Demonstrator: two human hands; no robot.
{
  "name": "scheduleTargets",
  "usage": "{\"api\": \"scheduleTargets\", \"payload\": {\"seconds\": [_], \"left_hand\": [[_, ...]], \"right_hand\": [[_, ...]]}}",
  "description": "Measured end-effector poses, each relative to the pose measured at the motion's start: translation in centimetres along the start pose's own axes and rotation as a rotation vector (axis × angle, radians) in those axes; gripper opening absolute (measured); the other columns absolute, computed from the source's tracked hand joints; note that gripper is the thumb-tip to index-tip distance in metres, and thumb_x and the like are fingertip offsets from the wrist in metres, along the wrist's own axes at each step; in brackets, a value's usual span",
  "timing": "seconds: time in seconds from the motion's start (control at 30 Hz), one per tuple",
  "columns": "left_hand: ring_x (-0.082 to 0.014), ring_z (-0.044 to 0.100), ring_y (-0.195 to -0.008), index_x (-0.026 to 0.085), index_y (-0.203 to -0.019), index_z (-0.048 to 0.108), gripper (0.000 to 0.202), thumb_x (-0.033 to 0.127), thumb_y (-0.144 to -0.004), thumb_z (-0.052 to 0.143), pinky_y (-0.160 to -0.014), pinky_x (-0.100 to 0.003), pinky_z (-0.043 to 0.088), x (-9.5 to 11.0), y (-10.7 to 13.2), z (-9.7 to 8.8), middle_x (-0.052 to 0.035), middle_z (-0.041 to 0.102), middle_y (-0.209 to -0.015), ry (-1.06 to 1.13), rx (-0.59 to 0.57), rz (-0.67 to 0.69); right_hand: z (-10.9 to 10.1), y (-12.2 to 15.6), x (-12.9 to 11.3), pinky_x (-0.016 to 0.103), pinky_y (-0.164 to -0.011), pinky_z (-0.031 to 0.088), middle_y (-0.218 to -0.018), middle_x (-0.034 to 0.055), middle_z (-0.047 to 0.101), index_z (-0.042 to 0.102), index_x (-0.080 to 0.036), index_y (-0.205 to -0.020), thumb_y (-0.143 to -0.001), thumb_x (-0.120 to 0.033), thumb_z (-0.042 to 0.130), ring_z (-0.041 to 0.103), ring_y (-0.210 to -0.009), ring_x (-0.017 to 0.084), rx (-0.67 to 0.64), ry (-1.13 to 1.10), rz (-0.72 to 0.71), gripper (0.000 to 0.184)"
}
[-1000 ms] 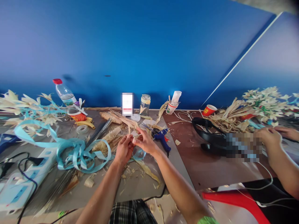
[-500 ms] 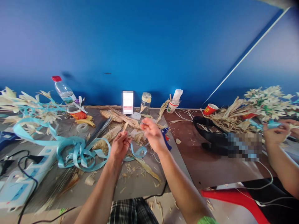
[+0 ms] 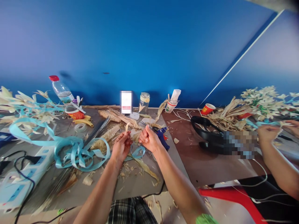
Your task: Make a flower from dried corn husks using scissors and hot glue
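Observation:
My left hand (image 3: 121, 145) is closed over the middle of the table, its fingertips pinching a small pale piece of corn husk (image 3: 127, 126) that sticks up. Just to its right, my right hand (image 3: 150, 139) has its fingers curled in with the thumb on top. Whatever those fingers hold, if anything, is hidden. A small loop of light blue ribbon (image 3: 140, 151) lies under and between the hands. Left of my left hand a larger tangle of the same ribbon (image 3: 78, 155) is heaped. A blue glue gun (image 3: 163, 138) lies right beside my right hand.
Corn cobs (image 3: 109, 115), dark wires (image 3: 97, 130) and husk scraps litter the table. A phone (image 3: 126, 102), a clear bottle (image 3: 144, 101) and a paper cup (image 3: 171, 105) stand at the back. Left is a power strip (image 3: 35, 171); right, a black headset (image 3: 205, 133) and another person's hands (image 3: 269, 133).
My right hand has turned and curled its fingers, which were more spread before. My left hand keeps its pinch on the husk piece. The whole view has shifted slightly.

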State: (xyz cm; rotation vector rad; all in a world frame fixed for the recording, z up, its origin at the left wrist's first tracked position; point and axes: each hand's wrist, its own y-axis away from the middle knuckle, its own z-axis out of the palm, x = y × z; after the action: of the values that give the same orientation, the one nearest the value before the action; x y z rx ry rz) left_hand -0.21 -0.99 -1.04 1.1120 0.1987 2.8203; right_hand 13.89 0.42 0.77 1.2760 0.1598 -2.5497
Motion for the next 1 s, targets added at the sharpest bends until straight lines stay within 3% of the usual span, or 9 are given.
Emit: {"api": "scheduleTargets", "payload": {"seconds": [0.17,0.3,0.47,0.63,0.83,0.93,1.0], "left_hand": [[-0.0023,0.033,-0.045,0.012,-0.078,0.062,0.020,0.025,-0.066,0.072,-0.048,-0.018,0.034,-0.01,0.11,0.01,0.0050,0.044,-0.058,-0.009,-0.009,-0.007],[-0.0024,0.033,-0.045,0.013,-0.078,0.062,0.020,0.025,-0.066,0.072,-0.048,-0.018,0.034,0.08,0.17,0.07,0.0057,0.042,-0.056,-0.014,-0.001,0.007],[-0.0021,0.033,-0.045,0.013,-0.078,0.062,0.018,0.023,-0.067,0.072,-0.049,-0.018,0.034,0.24,0.23,0.16,0.0050,0.045,-0.058,0.000,-0.001,0.023],[-0.0026,0.034,-0.045,0.013,-0.077,0.062,0.018,0.024,-0.067,0.071,-0.049,-0.019,0.035,0.27,0.22,0.15,0.0041,0.047,-0.059,-0.013,0.009,0.023],[-0.0022,0.034,-0.044,0.013,-0.075,0.062,0.019,0.023,-0.064,0.073,-0.049,-0.019,0.035,0.19,0.23,0.14,0.0045,0.047,-0.059,-0.013,0.008,0.019],[-0.0014,0.032,-0.043,0.013,-0.073,0.062,0.018,0.024,-0.064,0.073,-0.048,-0.019,0.033,0.01,0.29,0.28,0.0039,0.049,-0.061,-0.023,0.006,0.018],[-0.0012,0.032,-0.043,0.012,-0.074,0.063,0.019,0.026,-0.065,0.073,-0.048,-0.018,0.033,-0.20,0.33,0.38,0.0041,0.047,-0.060,-0.043,0.000,0.020]], "right_hand": [[-0.26,-0.46,0.32,0.026,-0.055,0.040,-0.048,-0.0052,0.045,0.055,-0.019,-0.062,-0.070,-0.044,0.067,0.037,-0.045,0.008,0.091,0.005,-0.047,0.029],[0.14,-0.30,0.57,0.026,-0.056,0.040,-0.060,-0.0009,0.057,0.064,-0.017,-0.072,-0.063,-0.029,0.071,0.047,-0.053,0.010,0.049,0.029,-0.018,0.017],[0.30,-0.11,0.53,0.030,-0.071,0.045,-0.084,0.0015,0.065,0.065,-0.020,-0.084,-0.060,-0.019,0.067,0.057,-0.072,0.013,0.045,0.074,-0.106,0.025],[0.50,0.01,0.31,0.027,-0.063,0.042,-0.066,-0.0026,0.057,0.063,-0.020,-0.069,-0.060,-0.023,0.071,0.050,-0.058,0.010,0.001,0.085,-0.131,0.013],[0.54,0.19,0.29,0.026,-0.056,0.039,-0.058,-0.0027,0.053,0.059,-0.017,-0.061,-0.065,-0.036,0.072,0.045,-0.050,0.009,-0.028,0.118,-0.062,0.023],[0.21,-0.03,0.56,0.025,-0.052,0.036,-0.050,-0.0026,0.046,0.052,-0.017,-0.050,-0.074,-0.045,0.061,0.040,-0.047,0.008,0.051,0.192,-0.123,0.038],[-0.09,-0.27,0.80,0.024,-0.052,0.036,-0.053,-0.0025,0.048,0.053,-0.017,-0.054,-0.074,-0.042,0.060,0.040,-0.048,0.008,0.146,0.255,-0.176,0.033]]}}
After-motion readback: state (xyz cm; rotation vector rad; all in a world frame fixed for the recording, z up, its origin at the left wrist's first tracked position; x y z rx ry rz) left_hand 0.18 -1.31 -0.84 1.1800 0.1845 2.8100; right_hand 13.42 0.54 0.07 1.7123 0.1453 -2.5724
